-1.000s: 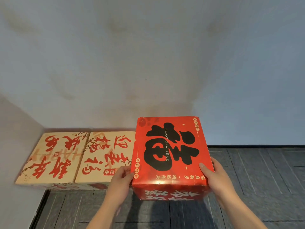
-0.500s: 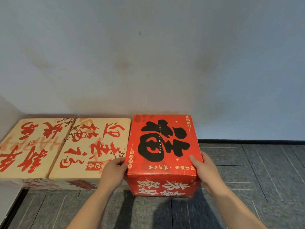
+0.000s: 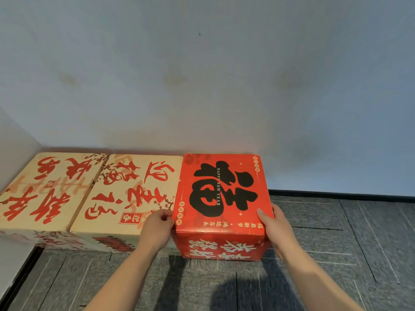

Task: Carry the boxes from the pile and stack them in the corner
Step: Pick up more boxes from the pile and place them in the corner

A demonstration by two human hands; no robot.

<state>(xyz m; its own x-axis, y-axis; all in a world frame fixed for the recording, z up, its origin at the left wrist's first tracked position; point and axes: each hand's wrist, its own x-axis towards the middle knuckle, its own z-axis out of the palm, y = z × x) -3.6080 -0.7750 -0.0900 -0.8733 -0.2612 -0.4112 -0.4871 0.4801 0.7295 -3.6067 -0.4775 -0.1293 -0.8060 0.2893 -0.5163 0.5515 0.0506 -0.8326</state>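
Red box (image 3: 222, 194) sits beside a tan box (image 3: 132, 191), wall (image 3: 202, 86) close behind.

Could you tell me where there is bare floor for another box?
Bare floor lies right of the red box, along the wall, and in front of the row. The corner is crowded: two beige boxes fill it.

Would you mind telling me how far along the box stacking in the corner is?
Done: the left beige box and the right beige box sit side by side against the wall, in the corner. In hand: the left hand and right hand grip the red box, which looks set on the floor beside them. Left: letting go; no box lies on another yet, and the pile is out of view.
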